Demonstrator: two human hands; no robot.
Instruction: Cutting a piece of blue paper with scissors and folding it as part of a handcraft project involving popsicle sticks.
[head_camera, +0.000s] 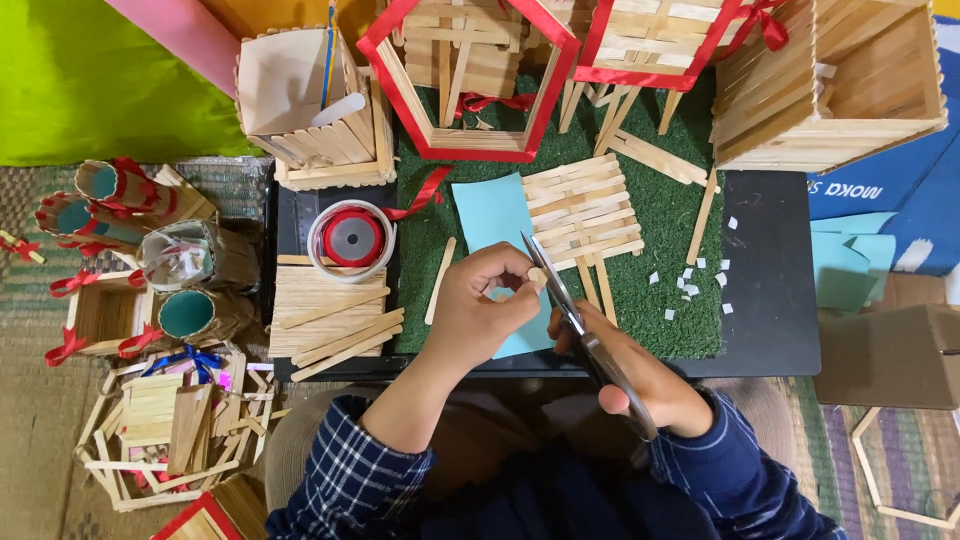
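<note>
Scissors (575, 330) gripped in my right hand (640, 375), left hand (485, 310) pinching light, floppy blue paper (490, 215) nr its edge, w/ blades parted.

Navy plaid sleeves (thin white lines) reach both wrists; hands bare.

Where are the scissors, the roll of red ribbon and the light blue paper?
scissors (570, 315): head view, on the blades near the pivot.
roll of red ribbon (352, 238): head view, on its red centre.
light blue paper (490, 215): head view, on its upper bare part.
</note>
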